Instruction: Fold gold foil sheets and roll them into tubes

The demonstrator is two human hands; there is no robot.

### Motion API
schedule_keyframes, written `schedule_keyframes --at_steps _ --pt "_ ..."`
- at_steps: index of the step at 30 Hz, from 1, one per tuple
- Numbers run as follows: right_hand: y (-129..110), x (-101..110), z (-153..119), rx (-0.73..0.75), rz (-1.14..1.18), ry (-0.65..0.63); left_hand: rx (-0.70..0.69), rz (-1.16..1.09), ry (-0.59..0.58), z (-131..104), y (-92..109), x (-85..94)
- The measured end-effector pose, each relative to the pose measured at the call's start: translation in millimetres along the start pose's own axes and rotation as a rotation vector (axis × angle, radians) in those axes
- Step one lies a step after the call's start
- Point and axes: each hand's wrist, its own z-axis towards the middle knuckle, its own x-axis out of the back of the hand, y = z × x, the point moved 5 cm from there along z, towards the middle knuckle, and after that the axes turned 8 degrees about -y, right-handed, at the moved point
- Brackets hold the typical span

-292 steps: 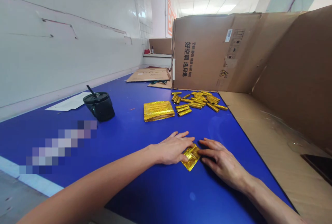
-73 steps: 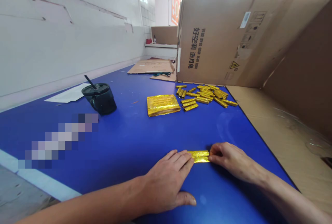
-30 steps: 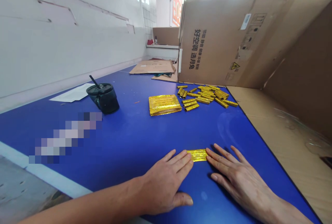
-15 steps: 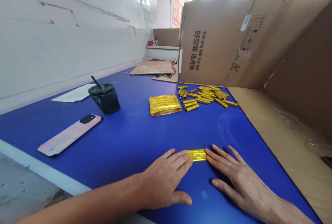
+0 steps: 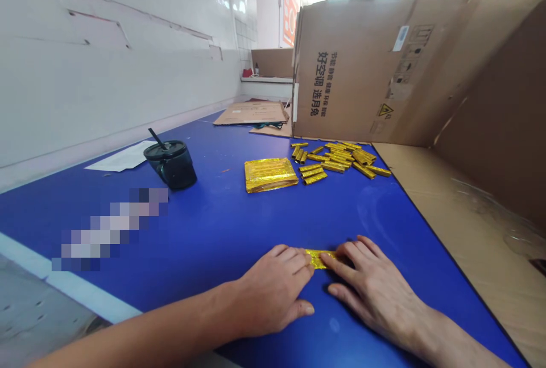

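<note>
A short strip of shiny gold foil paper [image 5: 317,260] lies flat on the blue tabletop [image 5: 205,231] close in front of me. The bent fingertips of my left hand [image 5: 273,285] press on its left end, with the thumb held away. On its right part rest the fingertips of my right hand [image 5: 375,282], the index finger reaching toward the strip's middle. Neither hand grips it, and my fingers cover both ends. Beyond my hands sits a flat stack of gold foil sheets [image 5: 271,174]. Several small folded gold foil tubes [image 5: 335,163] are heaped to its right.
A dark lidded mug [image 5: 177,166] with a straw stands at the left, near a white paper sheet [image 5: 121,156]. A blurred-out patch [image 5: 106,228] covers the phone's spot. A big cardboard box [image 5: 358,72] rises at the back right; flat cardboard [image 5: 251,112] lies behind.
My right hand has slid left over the strip, its index finger now on the foil and the other fingers more bent. My left fingers have curled slightly. The phone is now pixelated.
</note>
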Motion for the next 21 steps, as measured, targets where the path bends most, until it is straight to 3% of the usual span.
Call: schedule_keyframes --at_steps 6,13,21 --pt "-5.9 -16.9 -7.2 0.107 -0.036 -0.086 0.008 0.011 0.027 -0.1 -0.8 -4.7" --pt "24.6 -18.1 -24.9 0.011 -0.009 -0.103 -0.002 -0.007 0.067 -0.8 -2.3 -5.1" --pt "31.9 -21.7 -34.8 -0.06 -0.061 -0.07 -0.006 0.006 0.051 -3.2 -1.6 -5.8"
